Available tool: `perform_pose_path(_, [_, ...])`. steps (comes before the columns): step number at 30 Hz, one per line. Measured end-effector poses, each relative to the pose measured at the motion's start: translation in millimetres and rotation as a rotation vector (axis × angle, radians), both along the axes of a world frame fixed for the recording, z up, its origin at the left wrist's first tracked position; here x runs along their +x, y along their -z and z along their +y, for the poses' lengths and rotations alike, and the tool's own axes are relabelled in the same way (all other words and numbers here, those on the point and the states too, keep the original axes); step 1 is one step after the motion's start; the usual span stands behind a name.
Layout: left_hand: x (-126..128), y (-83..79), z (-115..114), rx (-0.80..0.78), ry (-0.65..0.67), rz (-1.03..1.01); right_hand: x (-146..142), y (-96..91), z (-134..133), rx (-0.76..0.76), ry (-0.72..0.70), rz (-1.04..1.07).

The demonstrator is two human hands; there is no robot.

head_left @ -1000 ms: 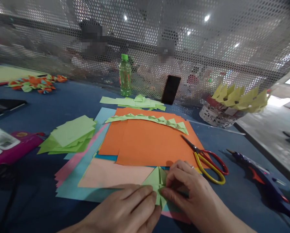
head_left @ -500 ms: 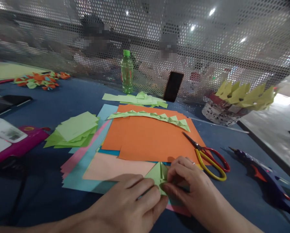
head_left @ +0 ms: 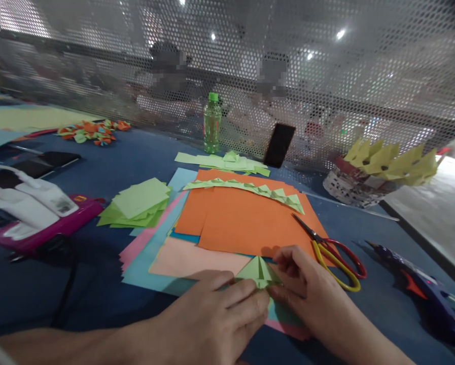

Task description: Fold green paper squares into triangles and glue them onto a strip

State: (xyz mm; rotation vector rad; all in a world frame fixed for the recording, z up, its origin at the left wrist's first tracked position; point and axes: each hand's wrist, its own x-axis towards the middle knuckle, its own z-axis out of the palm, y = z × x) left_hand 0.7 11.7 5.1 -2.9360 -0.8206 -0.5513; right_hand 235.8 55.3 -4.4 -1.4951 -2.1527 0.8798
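Observation:
A light green paper [head_left: 258,268], folded to a peaked triangle with a centre crease, lies in front of me on the paper stack. My left hand [head_left: 223,309] presses its lower edge with bent fingertips, which hide part of it. At its right corner is my right hand [head_left: 307,289], fingers curled and thumb against the lower edge. Behind it, a curved strip of overlapping green folded points [head_left: 250,187] rests on orange sheets [head_left: 242,223]. Scissors [head_left: 326,248] with red and yellow handles lie right of my right hand.
Green paper squares [head_left: 139,203] are piled left, beside a magenta power strip [head_left: 86,208]. A glue gun [head_left: 417,289] lies right. A bottle [head_left: 212,124], a phone [head_left: 279,145] and a basket with yellow paper points [head_left: 364,182] stand near the perforated screen [head_left: 235,56].
The view has shifted left, showing more of the power strip. The folded green paper now shows its whole peak, and my right hand's fingers have drawn back to its right corner.

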Motion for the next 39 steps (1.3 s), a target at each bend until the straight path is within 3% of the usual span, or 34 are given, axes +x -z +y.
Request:
perform_pose_path(8, [-5,17.7,3,0.137,0.063,-0.105,1,-2.7,4,-0.060,-0.031,0.081])
perform_pose_path(9, [-6,15.9,2,0.156,0.072,-0.109,1,-3.2,4,-0.059,-0.041,0.091])
perform_pose_path(12, [-8,3.2,-3,-0.006,-0.011,0.041,2,-6.5,4,-0.076,-0.084,0.133])
perform_pose_path(18, [-8,-15.2,-10,-0.116,0.013,0.019,1,-11.0,5,-0.095,-0.098,0.174])
perform_pose_path(23, [-4,-12.9,-5,-0.124,-0.015,0.124,9,7.6,10,-0.131,-0.091,0.202])
perform_pose_path(27, [-4,-7.1,1,-0.065,0.059,0.145,15,23.3,23,-0.171,-0.078,0.164])
perform_pose_path(39, [-10,-13.0,-6,-0.104,0.033,0.095,5,15.1,15,-0.012,-0.013,0.028])
